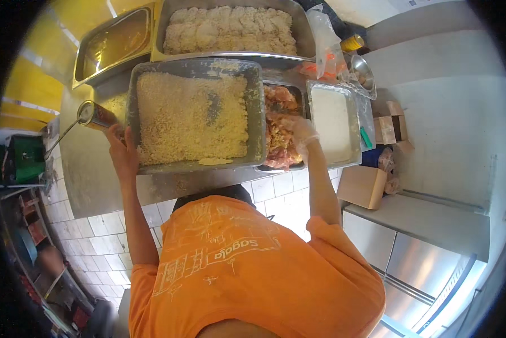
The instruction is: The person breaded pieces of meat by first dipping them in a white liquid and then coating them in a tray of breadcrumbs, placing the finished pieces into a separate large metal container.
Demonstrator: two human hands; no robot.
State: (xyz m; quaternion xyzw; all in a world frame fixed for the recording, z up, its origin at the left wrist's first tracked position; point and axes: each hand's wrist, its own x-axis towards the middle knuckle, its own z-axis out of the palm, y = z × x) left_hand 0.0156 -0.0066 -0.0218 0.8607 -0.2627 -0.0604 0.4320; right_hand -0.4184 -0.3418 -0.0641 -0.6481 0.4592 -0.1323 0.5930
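Observation:
My left hand is at the left side of a deep grey tray, its thumb and fingers apart. Its fingertips come close to a tin can lying at an angle; contact is unclear. Pale yellow crumbly coating fills most of the tray, with a bare patch near the middle. My right hand, in a clear plastic glove, reaches into a narrow metal pan of raw meat pieces. The hand is blurred and its fingers merge with the meat, so a grip cannot be made out.
Behind stands a large pan of coated pieces beside a metal pan with yellowish contents. To the right are a tray of whitish liquid or batter, a plastic bag, a metal bowl, a green-handled tool and cardboard boxes.

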